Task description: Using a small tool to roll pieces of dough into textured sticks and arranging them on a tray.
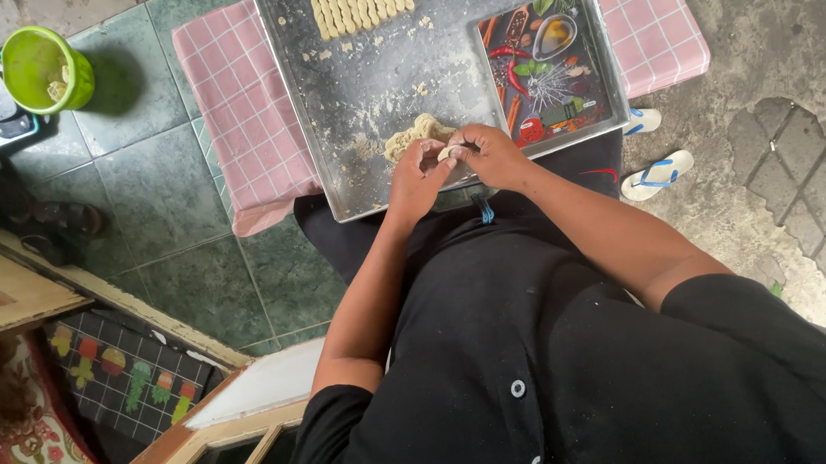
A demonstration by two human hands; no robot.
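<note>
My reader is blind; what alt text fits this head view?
Both hands, left hand and right hand, pinch a small dough piece over a floured metal tray, beside a dough lump; shaped pieces line its far edge.

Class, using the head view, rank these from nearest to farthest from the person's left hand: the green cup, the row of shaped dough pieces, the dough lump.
1. Dough lump, on the tray beside the left hand.
2. Row of shaped dough pieces, at the tray's far edge.
3. Green cup, far left on the floor.
</note>
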